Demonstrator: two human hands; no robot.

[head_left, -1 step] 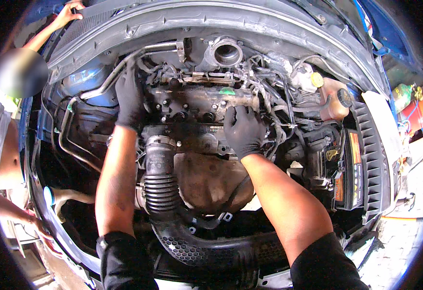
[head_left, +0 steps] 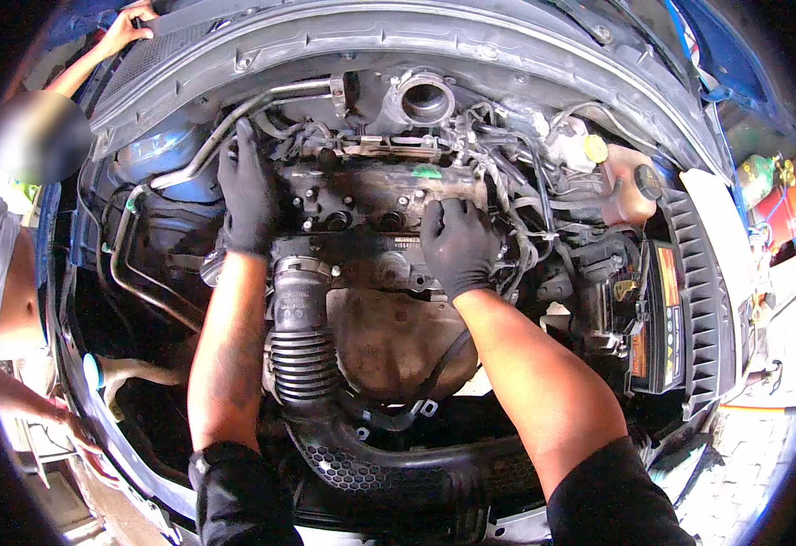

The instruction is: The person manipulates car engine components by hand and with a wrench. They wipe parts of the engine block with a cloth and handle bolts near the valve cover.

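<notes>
My left hand (head_left: pixel 250 196), in a black glove, lies along the left end of the dark engine valve cover (head_left: pixel 366 196). Its fingers stretch out towards the bent metal pipe (head_left: pixel 202 156), and the hand looks open. Also gloved in black, my right hand (head_left: pixel 461 244) is curled into a fist at the right end of the cover. Whatever its fingers may hold is hidden under the hand. Bolts and two dark round holes show on the cover between my hands.
A ribbed black intake hose (head_left: pixel 304 364) runs below my left hand. At the right stand a coolant tank (head_left: pixel 630 193) and a battery (head_left: pixel 666 318). An open round throat (head_left: pixel 425 102) faces up at the back. Another person's hand (head_left: pixel 127 25) grips the far left edge.
My left hand and forearm have shifted slightly to the right, with the wrist a little lower. My right hand stays in place.
</notes>
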